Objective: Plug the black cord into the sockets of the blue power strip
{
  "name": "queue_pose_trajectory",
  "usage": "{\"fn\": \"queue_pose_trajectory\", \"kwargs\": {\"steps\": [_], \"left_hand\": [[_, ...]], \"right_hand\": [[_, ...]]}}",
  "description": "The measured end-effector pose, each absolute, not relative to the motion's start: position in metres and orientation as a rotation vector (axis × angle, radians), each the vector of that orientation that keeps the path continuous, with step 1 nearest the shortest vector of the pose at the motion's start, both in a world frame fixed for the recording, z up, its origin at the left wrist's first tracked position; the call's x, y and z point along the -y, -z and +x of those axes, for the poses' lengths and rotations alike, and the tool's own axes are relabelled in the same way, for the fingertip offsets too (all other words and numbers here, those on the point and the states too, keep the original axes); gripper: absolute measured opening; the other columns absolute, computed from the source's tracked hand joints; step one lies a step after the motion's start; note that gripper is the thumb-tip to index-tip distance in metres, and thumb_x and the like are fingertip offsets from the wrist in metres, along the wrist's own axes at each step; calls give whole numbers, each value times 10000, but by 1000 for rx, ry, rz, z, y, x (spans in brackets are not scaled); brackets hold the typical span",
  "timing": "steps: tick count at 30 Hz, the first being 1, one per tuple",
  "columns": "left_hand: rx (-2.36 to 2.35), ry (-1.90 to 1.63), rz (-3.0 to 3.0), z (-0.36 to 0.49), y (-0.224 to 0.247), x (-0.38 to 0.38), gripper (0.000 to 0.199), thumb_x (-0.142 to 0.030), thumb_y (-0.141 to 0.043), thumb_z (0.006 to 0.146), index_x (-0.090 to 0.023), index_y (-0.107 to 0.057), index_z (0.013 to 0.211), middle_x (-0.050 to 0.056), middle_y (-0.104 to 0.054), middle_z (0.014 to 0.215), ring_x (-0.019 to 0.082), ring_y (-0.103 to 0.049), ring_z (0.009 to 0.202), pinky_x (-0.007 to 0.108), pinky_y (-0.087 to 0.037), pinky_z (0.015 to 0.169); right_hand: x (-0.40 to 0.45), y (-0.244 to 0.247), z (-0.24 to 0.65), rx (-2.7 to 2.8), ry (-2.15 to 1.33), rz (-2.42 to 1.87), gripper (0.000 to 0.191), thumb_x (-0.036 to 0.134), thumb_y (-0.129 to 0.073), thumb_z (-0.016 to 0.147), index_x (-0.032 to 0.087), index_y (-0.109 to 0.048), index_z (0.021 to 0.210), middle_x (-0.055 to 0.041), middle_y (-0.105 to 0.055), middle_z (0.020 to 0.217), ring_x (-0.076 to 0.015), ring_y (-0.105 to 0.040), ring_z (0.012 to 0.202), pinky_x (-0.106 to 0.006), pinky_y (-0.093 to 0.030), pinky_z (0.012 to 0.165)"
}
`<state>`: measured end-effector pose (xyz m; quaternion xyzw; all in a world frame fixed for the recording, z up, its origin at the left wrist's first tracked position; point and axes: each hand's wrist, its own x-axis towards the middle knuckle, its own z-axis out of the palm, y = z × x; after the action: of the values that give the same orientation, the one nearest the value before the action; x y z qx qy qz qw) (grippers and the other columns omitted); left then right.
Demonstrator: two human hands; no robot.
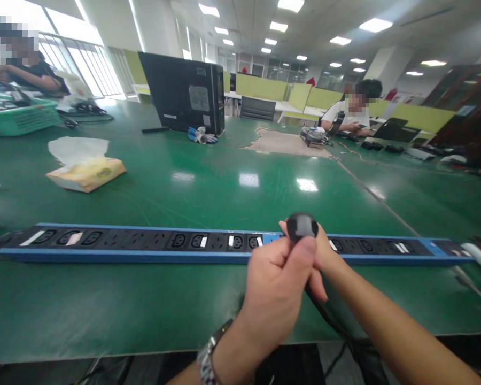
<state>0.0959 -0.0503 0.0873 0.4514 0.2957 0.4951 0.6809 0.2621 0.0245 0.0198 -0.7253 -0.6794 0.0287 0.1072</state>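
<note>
A long black power strip with blue edges [120, 239] lies flat on the glossy green counter [124, 310], its long axis running left to right. Over it, the left hand [278, 283] grips a rounded black plug [297, 227], best held steady with thumb firm, its grey-patched end seemingly facing the camera, long axis foreshortened. Partly hidden behind, the right hand [322, 245] has an unclear hold; the black cord [319, 306] should be given slack

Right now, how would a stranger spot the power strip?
Find the big green table and look along its near side. Crossing nearly the whole picture, and passing behind the left hand, lies the power strip. Its long blue edges and row of black sockets set it apart from the yellow tissue pack beyond.
</note>
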Motion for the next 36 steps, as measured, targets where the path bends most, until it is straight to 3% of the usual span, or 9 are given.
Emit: {"fn": "queue_pose_trajectory", "kwargs": {"steps": [4,8,12,19,25,32,36], "left_hand": [[-948,-1421,755,25,-94,26,434,-577,-550,811,-185,-551,623,-66,-428,361,79,-414,338,199,-352,386],[-1405,-976,1038,-16,-53,14,536,-622,-549,769,-163,-551,493,2,-492,342,104,-428,323,219,-336,372],[-1609,-877,1292,-9,-26,15,599,-645,-493,783,-170,-511,417,1,-449,311,99,-405,307,219,-298,377],[-1617,-786,1374,-7,-37,9,598,-615,-479,807,-175,-503,404,-10,-395,271,99,-382,298,227,-284,402],[-1441,-1075,1277,-13,-60,21,574,-600,-440,845,-174,-572,483,-34,-365,286,96,-335,322,236,-282,413],[-1553,-790,1396,-17,-42,11,692,-643,-380,846,-216,-425,303,18,-419,282,116,-422,348,254,-385,524],[-1459,-602,1467,-13,-50,5,670,-634,-402,824,-216,-459,304,25,-424,262,114,-410,322,246,-386,512]], "right_hand": [[-26,-16,261,2031,-37,-2131,475,525,-341,932,211,-694,987,-97,-686,997,-232,-584,972,-329,-397,814],[-28,-16,261,2031,-3,-2144,465,522,-349,927,222,-700,977,-88,-685,985,-219,-579,962,-322,-398,815],[-26,-14,261,2019,21,-2139,451,508,-359,924,217,-699,982,-91,-687,986,-218,-580,973,-318,-399,831],[-26,-14,260,2021,27,-2147,431,488,-361,922,220,-696,959,-86,-696,973,-218,-596,962,-317,-409,812],[-25,-15,261,2003,25,-2132,417,478,-373,918,216,-697,921,-79,-706,963,-214,-610,953,-306,-412,793],[-22,-18,259,2001,14,-2124,402,453,-382,925,215,-705,915,-75,-706,957,-205,-608,970,-293,-405,818],[-23,-18,259,2006,8,-2140,399,442,-379,928,215,-707,918,-78,-703,966,-205,-605,958,-297,-400,824]]}}
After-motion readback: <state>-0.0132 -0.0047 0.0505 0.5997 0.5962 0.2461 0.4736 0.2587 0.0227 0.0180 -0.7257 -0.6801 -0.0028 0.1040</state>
